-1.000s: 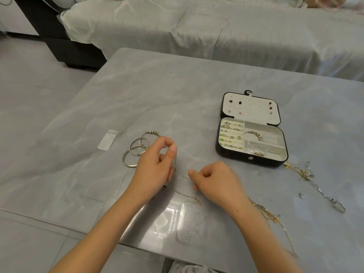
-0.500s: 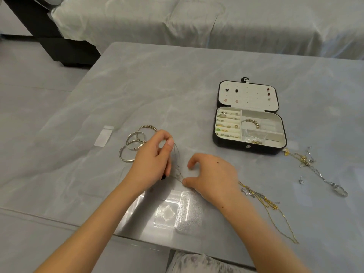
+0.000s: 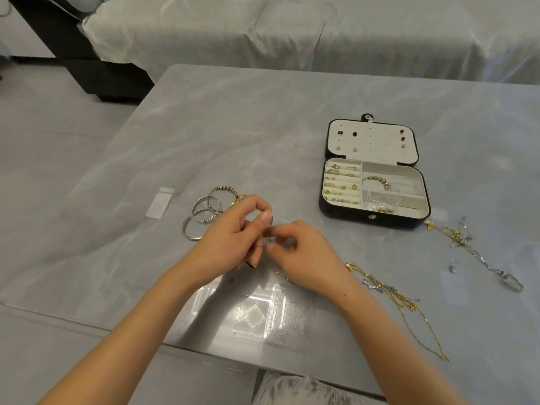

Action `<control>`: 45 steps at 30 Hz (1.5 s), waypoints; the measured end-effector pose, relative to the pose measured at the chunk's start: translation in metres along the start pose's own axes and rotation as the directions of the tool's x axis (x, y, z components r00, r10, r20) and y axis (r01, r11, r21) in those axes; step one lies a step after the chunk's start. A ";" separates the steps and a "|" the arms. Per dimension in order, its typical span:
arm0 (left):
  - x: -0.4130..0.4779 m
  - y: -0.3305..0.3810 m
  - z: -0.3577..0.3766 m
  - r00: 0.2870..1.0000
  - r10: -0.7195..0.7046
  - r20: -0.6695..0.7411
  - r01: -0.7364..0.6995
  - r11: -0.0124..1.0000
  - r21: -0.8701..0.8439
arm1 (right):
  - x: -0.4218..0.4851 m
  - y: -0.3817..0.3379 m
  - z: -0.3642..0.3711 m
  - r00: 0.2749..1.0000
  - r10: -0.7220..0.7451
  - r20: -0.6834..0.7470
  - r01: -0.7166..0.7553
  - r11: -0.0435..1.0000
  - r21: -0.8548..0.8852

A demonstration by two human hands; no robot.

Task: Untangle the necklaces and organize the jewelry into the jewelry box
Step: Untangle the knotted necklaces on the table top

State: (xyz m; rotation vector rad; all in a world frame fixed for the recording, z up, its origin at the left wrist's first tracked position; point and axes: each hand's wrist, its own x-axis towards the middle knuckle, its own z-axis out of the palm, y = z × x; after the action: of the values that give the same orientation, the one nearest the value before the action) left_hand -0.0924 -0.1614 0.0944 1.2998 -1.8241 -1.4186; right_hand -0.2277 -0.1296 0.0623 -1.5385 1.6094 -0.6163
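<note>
A fine chain [image 3: 269, 232], barely visible, sits between two hands just above the tabletop [image 3: 233, 127], near its front edge. The left hand [image 3: 233, 238] has its grip closed to a pinch, thumb and forefinger pressed on the chain and the other fingers curled. The right hand [image 3: 304, 252] meets it fingertip to fingertip, knuckles up, its grip also nipped tight on the chain. A short gold length [image 3: 285, 277] lies under the right hand; whether it belongs to the held chain is unclear.

Beyond the hands and to the right, the black box [image 3: 350, 213] lies open, its lid [image 3: 371, 154] flat back and set with studs [image 3: 355, 133]. Rings [image 3: 342, 178] fill its left rows, and a bead strand [image 3: 377, 181] lies in its upper right compartment.

Tangled gold necklaces [image 3: 391, 290] trail beside the right forearm. A silver-and-gold tangle [image 3: 458, 238] lies near the box's right corner. Silver bangles [image 3: 201, 217] and a beaded bracelet [image 3: 225, 190] rest just beyond the left hand, with a small clear bag [image 3: 160, 202] further left. Clear pouches [image 3: 263, 314] lie between the forearms.
</note>
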 end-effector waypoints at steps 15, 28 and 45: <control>0.001 -0.021 -0.009 0.996 0.003 -0.087 0.009 0.991 0.136 | -0.006 -0.017 -0.027 0.992 0.103 -0.067 -0.059 0.878 0.475; 0.002 -0.030 -0.016 0.993 0.058 -0.101 -0.027 0.958 0.287 | -0.008 -0.020 -0.057 0.960 0.243 0.135 -0.276 0.900 0.337; -0.011 -0.031 -0.021 0.958 -0.025 -0.284 0.081 0.979 0.188 | -0.030 0.005 -0.061 0.943 0.255 0.216 -0.314 0.898 0.309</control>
State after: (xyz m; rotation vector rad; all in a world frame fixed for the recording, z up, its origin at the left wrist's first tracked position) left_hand -0.0583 -0.1616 0.0749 1.5714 -1.7807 -1.0334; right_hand -0.2827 -0.1110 0.0984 -1.0469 1.4716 -0.5489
